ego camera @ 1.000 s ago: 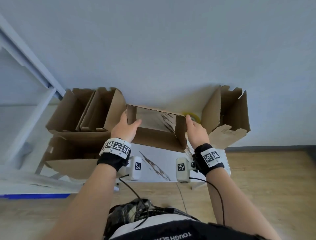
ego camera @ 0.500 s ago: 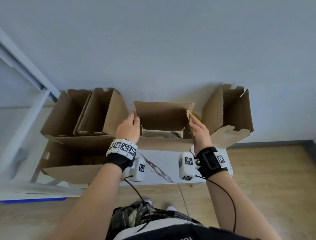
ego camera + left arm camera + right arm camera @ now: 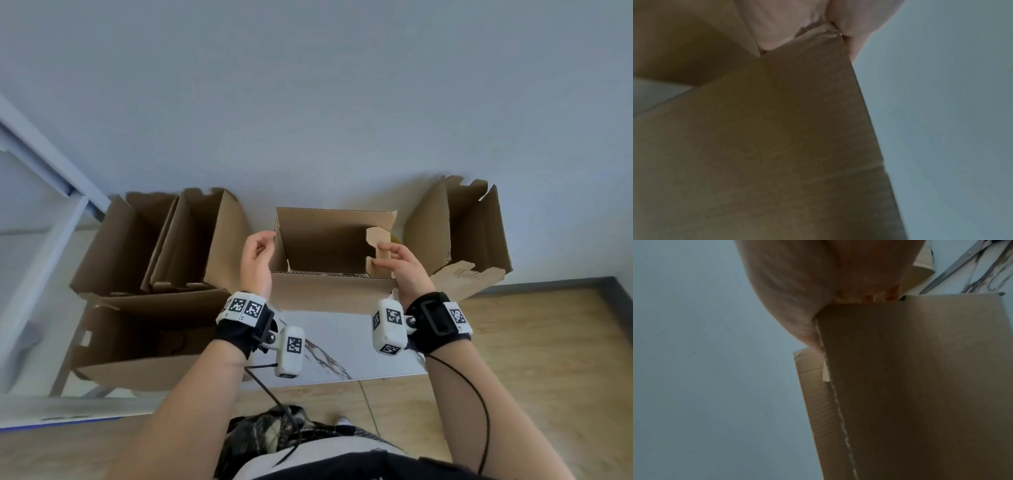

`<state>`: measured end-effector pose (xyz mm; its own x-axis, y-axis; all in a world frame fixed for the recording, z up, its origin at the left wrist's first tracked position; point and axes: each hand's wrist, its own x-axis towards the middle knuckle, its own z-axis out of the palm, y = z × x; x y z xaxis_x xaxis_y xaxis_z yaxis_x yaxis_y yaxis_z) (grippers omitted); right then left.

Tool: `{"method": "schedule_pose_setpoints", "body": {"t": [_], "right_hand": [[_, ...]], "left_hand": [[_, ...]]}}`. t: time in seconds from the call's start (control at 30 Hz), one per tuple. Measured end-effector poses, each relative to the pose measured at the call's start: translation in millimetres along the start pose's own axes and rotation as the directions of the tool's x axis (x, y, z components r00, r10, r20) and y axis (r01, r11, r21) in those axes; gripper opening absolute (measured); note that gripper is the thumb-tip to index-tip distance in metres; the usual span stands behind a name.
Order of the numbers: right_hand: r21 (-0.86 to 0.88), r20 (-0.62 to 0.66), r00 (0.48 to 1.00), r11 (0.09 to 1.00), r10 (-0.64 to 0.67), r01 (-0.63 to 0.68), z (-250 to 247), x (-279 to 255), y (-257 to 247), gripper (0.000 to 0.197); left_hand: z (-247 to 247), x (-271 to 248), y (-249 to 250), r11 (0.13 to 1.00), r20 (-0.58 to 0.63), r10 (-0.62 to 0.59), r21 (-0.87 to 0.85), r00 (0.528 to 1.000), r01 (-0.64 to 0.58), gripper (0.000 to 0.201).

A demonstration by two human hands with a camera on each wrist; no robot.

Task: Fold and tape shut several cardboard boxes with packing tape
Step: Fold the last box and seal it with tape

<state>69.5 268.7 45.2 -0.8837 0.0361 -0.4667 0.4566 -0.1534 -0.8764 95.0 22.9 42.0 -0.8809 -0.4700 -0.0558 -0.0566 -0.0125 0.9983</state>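
My left hand pinches the box's left flap; my right hand pinches its right flap.

Cardboard boxes: five – centre one, three at left, one at right. Hands: two.

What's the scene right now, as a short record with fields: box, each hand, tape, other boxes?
box: open box on white table, flaps up
left hand: left hand pinches the left flap's edge
right hand: right hand holds the right flap
tape: yellow roll behind box, mostly hidden
other boxes: unfolded boxes at left and right
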Motion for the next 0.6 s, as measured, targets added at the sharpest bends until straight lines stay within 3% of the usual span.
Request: {"method": "schedule_pose_setpoints", "body": {"t": [0.2, 0.43, 0.6], "right_hand": [[-0.020, 0.052, 0.998, 0.999, 0.038, -0.037, -5, 7, -4, 0.034], [-0.290, 0.083, 0.995, 0.954, -0.053, 0.075, -6, 6, 1, 0.037], [-0.340, 0.132, 0.989, 0.934, -0.066, 0.107, -7, 5, 0, 0.034]], "left_hand": [[-2, 11, 2, 0.979, 0.113, -0.181, -0.078, 0.977, 0.191, 0.023], [-3, 25, 11, 0.979, 0.171, -0.203, 0.029, 0.964, 0.201, 0.020], [0, 30, 13, 0.956, 0.230, -0.181, 0.270, 0.956, 0.116, 0.024]]}}
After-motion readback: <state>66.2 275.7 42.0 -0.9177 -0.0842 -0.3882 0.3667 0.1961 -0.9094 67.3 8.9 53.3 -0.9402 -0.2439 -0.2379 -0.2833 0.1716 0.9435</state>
